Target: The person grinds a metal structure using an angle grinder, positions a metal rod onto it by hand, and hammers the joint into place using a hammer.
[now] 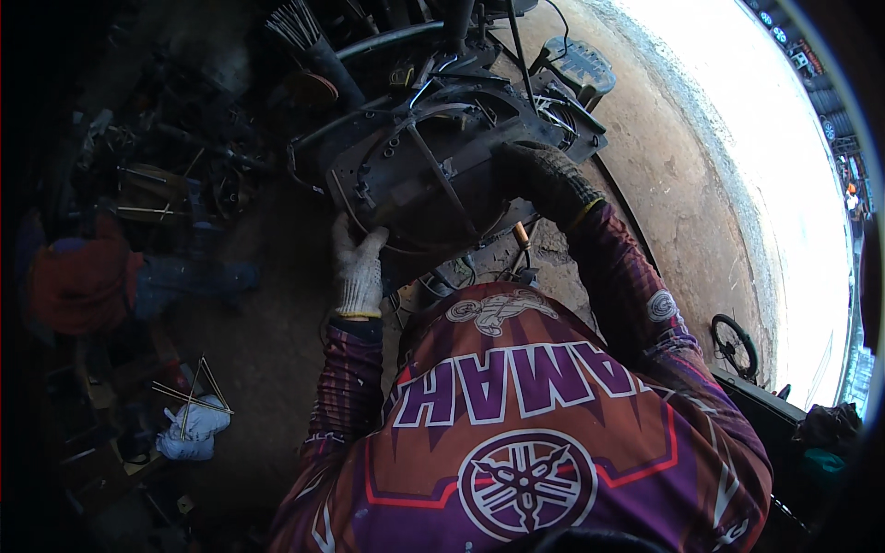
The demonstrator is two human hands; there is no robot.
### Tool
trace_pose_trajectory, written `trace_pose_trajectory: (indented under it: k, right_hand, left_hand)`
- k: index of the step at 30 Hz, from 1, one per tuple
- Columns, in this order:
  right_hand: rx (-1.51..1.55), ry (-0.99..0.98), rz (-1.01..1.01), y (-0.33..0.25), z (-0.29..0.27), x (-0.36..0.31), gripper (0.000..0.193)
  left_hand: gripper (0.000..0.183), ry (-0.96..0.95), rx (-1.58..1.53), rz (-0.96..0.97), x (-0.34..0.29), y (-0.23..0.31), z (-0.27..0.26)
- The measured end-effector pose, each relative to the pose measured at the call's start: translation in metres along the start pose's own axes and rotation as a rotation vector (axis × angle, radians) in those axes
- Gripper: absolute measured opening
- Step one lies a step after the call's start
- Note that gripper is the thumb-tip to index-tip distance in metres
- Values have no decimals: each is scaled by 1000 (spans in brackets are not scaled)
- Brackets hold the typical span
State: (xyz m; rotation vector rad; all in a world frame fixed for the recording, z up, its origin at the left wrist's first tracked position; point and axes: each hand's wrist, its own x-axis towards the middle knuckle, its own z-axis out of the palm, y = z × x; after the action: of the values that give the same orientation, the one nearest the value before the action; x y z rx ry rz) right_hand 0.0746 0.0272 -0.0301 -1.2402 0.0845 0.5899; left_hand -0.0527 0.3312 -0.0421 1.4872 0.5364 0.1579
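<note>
A dark metal ring with a straight crossbar (pixel 433 166) lies on a dark metal worktop (pixel 346 152) in front of me. My left hand (pixel 358 272), in a pale knitted glove, is closed on the ring's near left edge, thumb and fingers on either side of it. At the right side of the ring is my right hand (pixel 551 180), in a darker, dirty glove. Its fingers curl inward in deep shadow, and what they grip is hidden. Small round metal pieces (pixel 392 145) lie inside the ring, left of the crossbar.
A tube of thin rods (pixel 297 28) and a tape measure (pixel 402 74) are at the back. An orange-handled tool (pixel 523 236) shows below the worktop. A stool (pixel 579 66) stands far right. At left, a person in red (pixel 78 286) sits near a white bundle (pixel 194 431) with rods.
</note>
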Motion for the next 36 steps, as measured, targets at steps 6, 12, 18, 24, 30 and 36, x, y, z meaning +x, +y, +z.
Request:
trace_pose_trajectory:
  k: [6, 12, 18, 24, 30, 36]
  right_hand:
    - [-461, 189, 58, 1, 8, 1, 33]
    - [-833, 217, 37, 3, -1, 15, 30]
    - [-920, 344, -113, 22, -8, 26, 32]
    - [-866, 417, -92, 19, -8, 28, 35]
    - [-1066, 434, -210, 17, -5, 15, 35]
    - [-979, 485, -100, 16, 2, 9, 57]
  left_hand:
    - [66, -47, 6, 3, 10, 7, -8]
    - [50, -35, -97, -17, 14, 2, -9]
    - [45, -40, -64, -74, 17, 4, -9]
    - [46, -50, 81, -69, 15, 5, -2]
    - [44, 22, 73, -11, 20, -1, 1]
    - [47, 8, 35, -93, 14, 2, 1]
